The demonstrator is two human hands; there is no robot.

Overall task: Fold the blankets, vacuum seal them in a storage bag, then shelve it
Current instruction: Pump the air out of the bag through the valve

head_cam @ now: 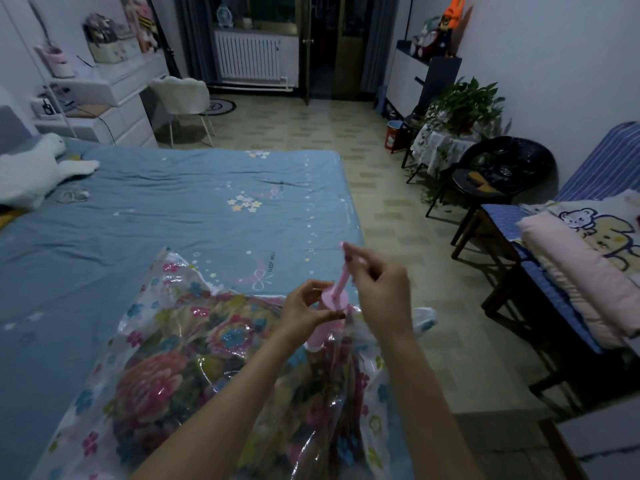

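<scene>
A clear flower-printed storage bag (194,358), stuffed with a floral blanket (162,379), lies on the near corner of the blue bed (173,202). Above the bag's right side, the left hand (304,310) pinches the pink hand pump (330,306) just under its disc-shaped top. The pump's long axis stands nearly upright, its foot against the bag. The right hand (377,285), uppermost, pinches the plunger handle (346,252), drawn out above the barrel, apparently mid-stroke.
</scene>
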